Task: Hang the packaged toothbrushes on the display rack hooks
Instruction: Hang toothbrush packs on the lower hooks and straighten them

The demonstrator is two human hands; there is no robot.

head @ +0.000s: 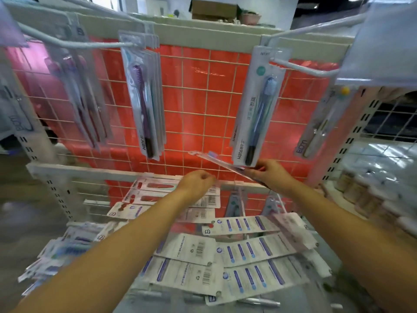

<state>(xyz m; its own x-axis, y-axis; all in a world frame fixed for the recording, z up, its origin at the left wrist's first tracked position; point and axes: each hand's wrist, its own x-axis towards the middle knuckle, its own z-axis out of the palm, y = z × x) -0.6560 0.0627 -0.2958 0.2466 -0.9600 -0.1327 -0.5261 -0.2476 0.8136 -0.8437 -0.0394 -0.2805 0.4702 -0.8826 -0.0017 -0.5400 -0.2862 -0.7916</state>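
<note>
**Packaged toothbrush held low against the grid**

Packaged toothbrush (216, 162) lies nearly flat in the right hand (269, 175), whose fingers curl round its near end; the far end juts leftward over the red-backed wire grid (198, 91). Just above that hand hangs a blue toothbrush pack (259, 105) on a white hook (300, 68), its bottom edge touching or just meeting the fingers. The left hand (198, 182) sits beside the right, near the rack's white crossbar (90, 172), fingers bent; whether it holds anything I cannot tell. Between the two hands there is a small gap. Further left hangs a purple toothbrush pack (144, 98), and between it and the blue pack the grid is open. Below the forearms, flat packs (246, 251) lie spread on a lower shelf, backs up. More packs (79, 91) hang at the far left, blurred.
</note>
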